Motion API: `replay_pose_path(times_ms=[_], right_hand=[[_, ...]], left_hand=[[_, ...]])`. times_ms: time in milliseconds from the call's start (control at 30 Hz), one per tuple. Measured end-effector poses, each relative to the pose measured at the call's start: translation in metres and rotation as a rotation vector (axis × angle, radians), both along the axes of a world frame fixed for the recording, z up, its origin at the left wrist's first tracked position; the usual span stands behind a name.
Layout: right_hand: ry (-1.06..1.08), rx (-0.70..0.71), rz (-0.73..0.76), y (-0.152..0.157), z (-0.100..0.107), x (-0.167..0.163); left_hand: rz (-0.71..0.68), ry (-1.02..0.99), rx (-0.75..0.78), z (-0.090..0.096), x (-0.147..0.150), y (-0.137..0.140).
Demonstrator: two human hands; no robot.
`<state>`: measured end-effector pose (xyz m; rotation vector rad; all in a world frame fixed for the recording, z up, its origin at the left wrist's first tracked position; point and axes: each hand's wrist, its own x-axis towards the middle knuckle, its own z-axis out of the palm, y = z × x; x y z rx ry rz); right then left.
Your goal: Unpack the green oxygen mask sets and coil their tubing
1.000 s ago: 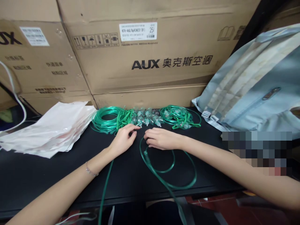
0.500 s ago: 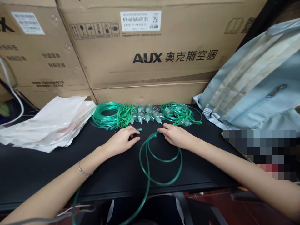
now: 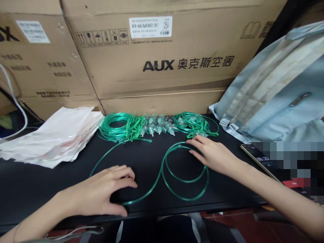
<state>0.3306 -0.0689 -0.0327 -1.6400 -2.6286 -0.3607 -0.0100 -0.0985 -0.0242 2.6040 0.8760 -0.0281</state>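
On the black table, a length of green plastic tubing point(image 3: 162, 175) lies in loose loops on the right and runs left beneath my left hand point(image 3: 101, 190). That hand is spread low near the table's front edge, its thumb and fingers apart, with the tubing passing between them. My right hand point(image 3: 215, 155) reaches over the top right of the loops, its fingertips resting by the tubing, thumb and forefinger apart. Beyond the hands, a coil of green tubing point(image 3: 110, 126) with green elastic straps point(image 3: 135, 126), several clear plastic connectors point(image 3: 159, 125) and a second coil point(image 3: 187, 119) sit in a row.
White paper-like pouches point(image 3: 58, 135) are stacked at the left. Cardboard boxes point(image 3: 152, 81) stand along the back. A light blue backpack point(image 3: 278, 94) leans at the right, with a phone point(image 3: 260, 158) in front of it. The table's front edge point(image 3: 177, 209) is near me.
My left hand has let go of the tube's end by the straps and come down toward me, opening. My right hand and the tubing loops have shifted right, and its fingers have spread.
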Motion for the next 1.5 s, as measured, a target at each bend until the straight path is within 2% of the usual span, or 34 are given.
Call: replay_pose_path(times_ms=[67,200,300,367,467,600,667,733,800,867,967,1033,1100,1200,1333,1400,1500], right_hand=[[0.046,0.044,0.079,0.000,-0.003,-0.001],[0.077,0.015,0.119,0.010,-0.014,0.001],[0.117,0.035,0.172,0.010,-0.012,0.000],[0.162,0.016,0.236,-0.002,-0.006,-0.004],[0.191,-0.110,0.326,-0.028,-0.001,-0.013],[0.134,-0.133,0.318,-0.049,-0.008,-0.015],[0.115,-0.138,0.286,-0.050,-0.009,-0.007],[0.101,-0.150,0.257,-0.048,-0.007,0.005],[0.090,-0.173,0.240,-0.045,-0.001,0.017],[0.109,-0.185,0.237,-0.042,0.007,0.024],[0.205,-0.123,0.242,-0.037,0.021,0.019],[0.279,-0.060,0.273,-0.030,0.029,0.003],[0.348,-0.041,0.358,-0.018,0.032,-0.018],[0.402,-0.117,0.562,0.007,0.026,-0.051],[0.272,-0.308,0.818,0.033,0.008,-0.079],[0.235,-0.344,0.833,0.037,0.002,-0.083],[0.288,-0.354,0.715,0.031,-0.003,-0.078]], left_hand=[[-0.017,-0.005,-0.022,-0.003,0.000,-0.005],[-0.114,-0.054,-0.039,-0.002,0.007,-0.008],[-0.144,-0.049,-0.014,0.000,0.014,-0.006],[-0.154,-0.050,0.007,-0.001,0.017,-0.005],[-0.173,-0.078,0.025,-0.003,0.020,-0.006],[-0.186,-0.112,0.028,0.000,0.022,-0.006],[-0.105,-0.134,0.126,0.002,0.024,0.003],[0.034,-0.107,0.321,0.000,0.028,0.021],[0.142,-0.002,0.504,-0.005,0.038,0.047],[0.172,0.114,0.558,-0.011,0.051,0.072],[0.143,0.166,0.516,-0.015,0.070,0.094],[0.084,0.146,0.484,-0.015,0.075,0.091],[0.002,0.091,0.433,-0.014,0.074,0.075],[-0.081,-0.084,0.313,-0.015,0.067,0.041],[-0.101,-0.213,0.185,-0.019,0.054,0.014],[-0.109,-0.230,0.146,-0.020,0.047,0.015],[-0.078,-0.284,0.114,-0.022,0.037,0.025]])
